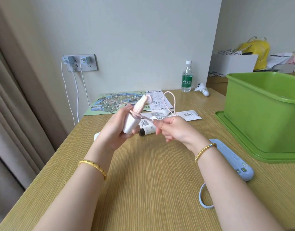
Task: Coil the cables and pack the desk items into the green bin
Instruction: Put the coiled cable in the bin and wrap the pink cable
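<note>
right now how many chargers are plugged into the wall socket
2: a grey charger in the left outlet and another grey charger in the middle of the wall socket, each trailing a white cable down behind the desk.

The counter point(143, 172) under my arms is pale yellow-tan with a fine straight grain. The bin point(263, 117) is bright green, and so is the lid point(240, 140) beneath it. I hold a white device point(131, 123) wound with a pale pink cable point(170, 100) (blurred, so the pink may be lighter). The long case point(233, 160) is light blue, the map point(116, 102) is green-bordered with many colours, and the bottle point(187, 77) wears a green label.
</note>
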